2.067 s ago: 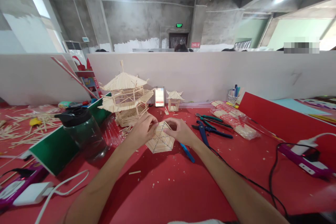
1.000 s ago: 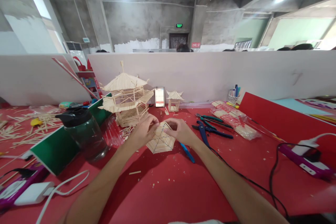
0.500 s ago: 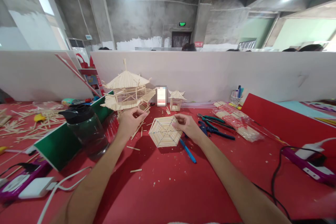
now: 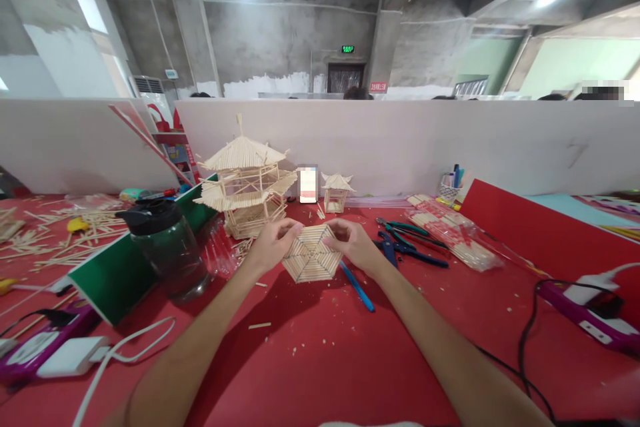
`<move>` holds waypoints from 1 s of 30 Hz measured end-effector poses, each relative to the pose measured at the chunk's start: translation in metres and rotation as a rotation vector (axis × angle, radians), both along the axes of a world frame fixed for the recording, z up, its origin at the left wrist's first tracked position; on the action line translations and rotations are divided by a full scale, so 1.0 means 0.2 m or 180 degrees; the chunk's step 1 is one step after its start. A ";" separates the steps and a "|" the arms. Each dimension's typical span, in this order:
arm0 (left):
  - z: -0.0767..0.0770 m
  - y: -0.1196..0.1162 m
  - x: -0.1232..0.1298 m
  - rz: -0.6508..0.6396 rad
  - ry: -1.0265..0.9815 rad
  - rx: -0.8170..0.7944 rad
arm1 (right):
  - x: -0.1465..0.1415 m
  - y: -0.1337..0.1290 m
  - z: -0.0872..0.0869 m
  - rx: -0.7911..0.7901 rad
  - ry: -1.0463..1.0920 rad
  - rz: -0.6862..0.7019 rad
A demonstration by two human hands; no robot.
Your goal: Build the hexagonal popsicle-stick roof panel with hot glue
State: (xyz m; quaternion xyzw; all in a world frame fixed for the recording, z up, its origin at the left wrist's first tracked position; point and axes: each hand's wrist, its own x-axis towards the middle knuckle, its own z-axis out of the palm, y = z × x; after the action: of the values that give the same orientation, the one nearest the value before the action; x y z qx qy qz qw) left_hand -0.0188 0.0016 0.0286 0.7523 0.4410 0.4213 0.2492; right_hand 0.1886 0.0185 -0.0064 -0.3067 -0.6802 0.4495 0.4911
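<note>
A hexagonal panel of thin wooden sticks (image 4: 313,255), marked with dark lines running out from its centre, is held above the red table. My left hand (image 4: 276,243) grips its upper left edge between thumb and fingers. On the upper right edge, my right hand (image 4: 350,240) pinches it the same way. Behind my left hand stands a large two-tiered stick pavilion (image 4: 246,180). A small stick pavilion (image 4: 337,192) stands farther back, near the white partition. Just below the panel's right side lies a blue pen (image 4: 358,287).
Pliers and blue cutters (image 4: 400,248) lie right of my right hand, with bagged sticks (image 4: 457,233) beyond. A dark-lidded bottle (image 4: 167,250) stands left by a green board (image 4: 117,283). Loose sticks (image 4: 30,237) cover the far left; power strips lie at both sides.
My left hand has moved right and down from beside the large pavilion and taken hold of the panel's left edge. The panel has shifted slightly left, still in my right hand.
</note>
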 end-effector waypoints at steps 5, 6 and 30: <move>-0.01 0.00 0.00 0.0094 0.0286 0.0051 | -0.02 -0.01 -0.01 0.0134 -0.0010 0.0015; -0.01 0.00 0.00 0.0122 0.0356 0.0094 | -0.02 -0.01 -0.01 0.0149 -0.0016 0.0005; -0.03 0.07 -0.12 0.0875 0.0675 0.0355 | 0.02 0.04 -0.06 -0.0612 0.0063 -0.0015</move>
State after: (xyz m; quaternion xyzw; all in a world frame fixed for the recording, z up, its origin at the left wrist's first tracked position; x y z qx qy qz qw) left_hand -0.0426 0.0165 0.0230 0.7378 0.5394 0.3935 0.0992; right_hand 0.1923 0.0255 -0.0185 -0.3496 -0.6283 0.5146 0.4671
